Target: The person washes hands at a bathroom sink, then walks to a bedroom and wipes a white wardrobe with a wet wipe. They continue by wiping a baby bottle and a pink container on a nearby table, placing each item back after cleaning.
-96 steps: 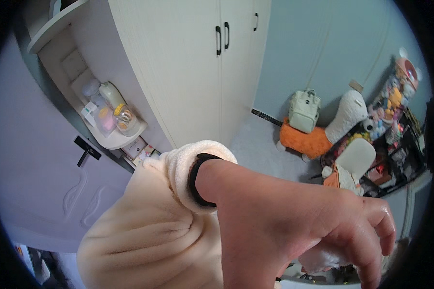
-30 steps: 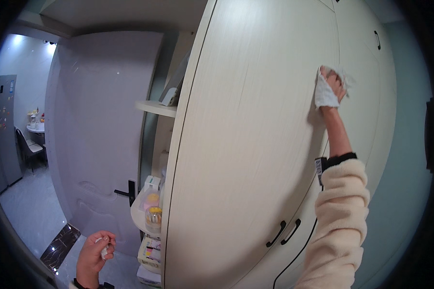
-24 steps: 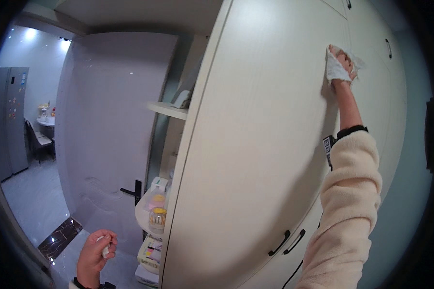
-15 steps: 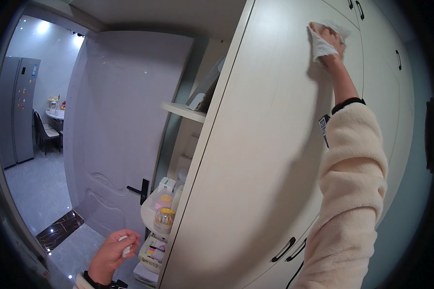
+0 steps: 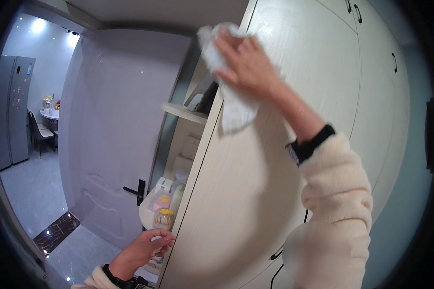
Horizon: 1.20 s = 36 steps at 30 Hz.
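Observation:
High on the cream cabinet door (image 5: 236, 192), my right hand (image 5: 250, 67) has hold of a white cloth (image 5: 238, 111). The cloth is spread under the palm and fingers, lies over the door's left edge and hangs below the hand; motion blurs both. Low on the left, my left hand (image 5: 142, 250) has its fingers curled, thumb near the fingertips, close to the cabinet's edge. Whatever it holds is hidden now; a small white thing showed in it earlier.
Rounded side shelves (image 5: 184, 111) left of the cabinet carry a yellow-lidded jar (image 5: 164, 219) and a small white box (image 5: 163, 185). Black handles (image 5: 358, 13) stick out from the cabinet. A pale door (image 5: 125, 120) stands beside a doorway, with a grey fridge (image 5: 14, 111) beyond.
My right hand has swept the cloth left across the door to its left edge. My left hand has moved right, toward the cabinet edge, and the white thing in it no longer shows.

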Each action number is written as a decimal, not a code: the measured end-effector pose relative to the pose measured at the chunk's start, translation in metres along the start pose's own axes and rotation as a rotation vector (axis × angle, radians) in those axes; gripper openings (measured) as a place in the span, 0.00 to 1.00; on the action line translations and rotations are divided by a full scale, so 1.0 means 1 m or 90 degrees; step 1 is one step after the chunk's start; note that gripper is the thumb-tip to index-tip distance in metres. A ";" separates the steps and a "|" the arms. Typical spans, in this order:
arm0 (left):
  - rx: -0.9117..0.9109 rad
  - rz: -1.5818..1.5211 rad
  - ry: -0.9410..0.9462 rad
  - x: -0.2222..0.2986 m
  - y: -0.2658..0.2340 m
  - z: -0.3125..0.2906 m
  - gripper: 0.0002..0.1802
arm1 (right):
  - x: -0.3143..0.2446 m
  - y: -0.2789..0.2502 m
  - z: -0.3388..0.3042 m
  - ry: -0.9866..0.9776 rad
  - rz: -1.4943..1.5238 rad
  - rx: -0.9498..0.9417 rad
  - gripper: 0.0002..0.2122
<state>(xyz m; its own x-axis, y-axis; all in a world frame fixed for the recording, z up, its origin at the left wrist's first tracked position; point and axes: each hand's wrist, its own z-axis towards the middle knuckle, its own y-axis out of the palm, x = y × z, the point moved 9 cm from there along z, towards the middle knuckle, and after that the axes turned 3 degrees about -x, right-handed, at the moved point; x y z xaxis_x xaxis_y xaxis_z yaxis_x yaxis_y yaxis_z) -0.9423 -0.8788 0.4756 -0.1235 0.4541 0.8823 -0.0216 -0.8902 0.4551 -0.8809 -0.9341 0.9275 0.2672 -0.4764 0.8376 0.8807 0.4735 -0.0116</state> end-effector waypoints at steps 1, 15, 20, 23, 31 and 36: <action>-0.008 0.012 0.003 0.002 0.003 0.001 0.09 | -0.028 -0.007 -0.016 -0.041 0.048 -0.017 0.33; 0.086 0.497 0.404 0.059 0.041 0.037 0.15 | 0.007 -0.019 -0.026 -0.104 0.064 0.019 0.31; 0.274 0.638 0.523 0.078 0.042 0.030 0.20 | 0.209 -0.032 -0.057 0.251 -0.175 0.029 0.31; 0.337 0.630 0.588 0.085 0.036 0.027 0.22 | 0.313 -0.047 -0.130 0.507 -0.185 -0.036 0.31; 0.317 0.630 0.619 0.088 0.029 0.035 0.20 | 0.404 -0.060 -0.212 1.009 -0.075 0.001 0.43; 0.328 0.660 0.632 0.085 0.030 0.034 0.19 | 0.396 -0.042 -0.091 0.853 -0.056 -0.004 0.40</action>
<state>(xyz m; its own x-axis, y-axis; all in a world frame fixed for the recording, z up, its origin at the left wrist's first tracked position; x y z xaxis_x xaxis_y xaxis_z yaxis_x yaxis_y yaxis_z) -0.9198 -0.8662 0.5681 -0.4657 -0.7373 0.4895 0.8020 -0.5854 -0.1188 -0.7767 -1.2106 1.2100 0.3817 -0.8593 -0.3405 0.9152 0.4030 0.0089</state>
